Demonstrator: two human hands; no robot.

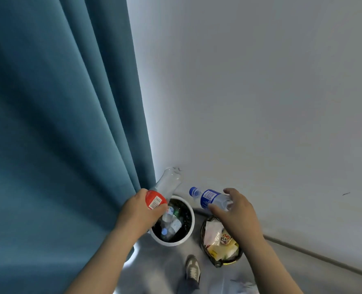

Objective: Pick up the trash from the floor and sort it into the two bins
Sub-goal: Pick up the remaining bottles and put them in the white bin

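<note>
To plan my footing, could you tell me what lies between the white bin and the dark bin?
Nothing: the head view shows only a narrow strip of bare grey floor between the white bin and the dark bin.

We held a red-labelled bottle [164, 188] in our left hand [141, 211], a blue-labelled bottle [209, 198], seemingly empty, in our right hand [237, 213].

A teal curtain [55, 124] is hung on the left, beside a pale wall [260, 92]; a grey floor [165, 270] is seen below.
</note>
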